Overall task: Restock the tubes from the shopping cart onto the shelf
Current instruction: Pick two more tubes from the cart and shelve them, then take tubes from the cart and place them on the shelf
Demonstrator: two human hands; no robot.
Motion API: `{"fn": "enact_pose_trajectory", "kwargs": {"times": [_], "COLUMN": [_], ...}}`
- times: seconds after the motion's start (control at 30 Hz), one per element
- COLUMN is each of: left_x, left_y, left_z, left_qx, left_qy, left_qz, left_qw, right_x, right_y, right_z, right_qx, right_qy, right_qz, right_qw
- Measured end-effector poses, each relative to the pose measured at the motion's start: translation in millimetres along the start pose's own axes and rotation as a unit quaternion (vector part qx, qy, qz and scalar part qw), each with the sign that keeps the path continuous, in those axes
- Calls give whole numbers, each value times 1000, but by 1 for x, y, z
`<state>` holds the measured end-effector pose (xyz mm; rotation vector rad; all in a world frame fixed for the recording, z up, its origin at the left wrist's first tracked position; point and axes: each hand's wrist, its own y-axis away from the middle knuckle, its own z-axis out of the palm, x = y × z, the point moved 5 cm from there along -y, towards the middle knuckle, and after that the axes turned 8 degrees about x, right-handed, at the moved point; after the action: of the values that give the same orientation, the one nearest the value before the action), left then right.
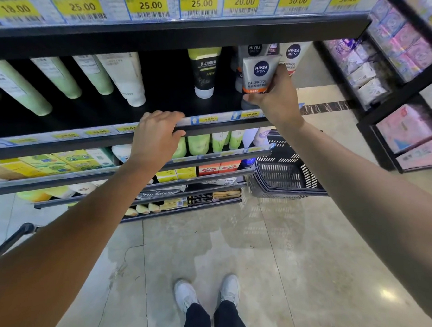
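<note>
Head view: right hand [278, 96] grips one tube [258, 74].

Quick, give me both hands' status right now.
Left hand: grips the shelf edge, carries no product.
Right hand: holds a silver Nivea Men tube at the shelf.

The silver squeeze tube [259, 74] reads "NIVEA MEN", "OIL CONTROL". Yellow price tags on the top black shelf rail [182, 24] read, left to right, 18.00, 25.00, 25.00, 25.00, 20.00, 30.00, 30.00.
</note>
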<state>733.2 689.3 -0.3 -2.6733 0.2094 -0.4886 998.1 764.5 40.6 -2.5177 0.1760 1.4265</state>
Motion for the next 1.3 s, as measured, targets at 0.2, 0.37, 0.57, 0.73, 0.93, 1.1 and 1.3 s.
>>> {"fn": "enact_pose_trajectory", "kwargs": {"times": [0.2,0.37,0.57,0.73,0.93,1.1,1.3], "left_x": [-1,1,5,13,13,-9,-53], "left_y": [0,-1,2,18,89,184,320], "left_z": [1,-2,-10,-48,-134,-215,-314], "left_qx": [-7,-26,-80,-101,-55,4,89], "left_qy": [-3,-2,12,47,5,-40,-94], "left_qz": [-2,-15,-34,-82,-152,-251,-379], "left_qw": [1000,1000,996,990,987,967,916], "right_x": [2,-1,-9,-27,-66,-116,-196], "right_y": [1,8,29,89,187,272,384], "right_z": [-1,-6,-24,-36,0,53,127], "right_qx": [6,9,15,-11,-235,-374,-466], "right_qy": [42,61,22,43,144,195,217], "right_qz": [-2,9,67,74,35,-112,-261], "right_qw": [999,998,997,996,961,900,817]}}
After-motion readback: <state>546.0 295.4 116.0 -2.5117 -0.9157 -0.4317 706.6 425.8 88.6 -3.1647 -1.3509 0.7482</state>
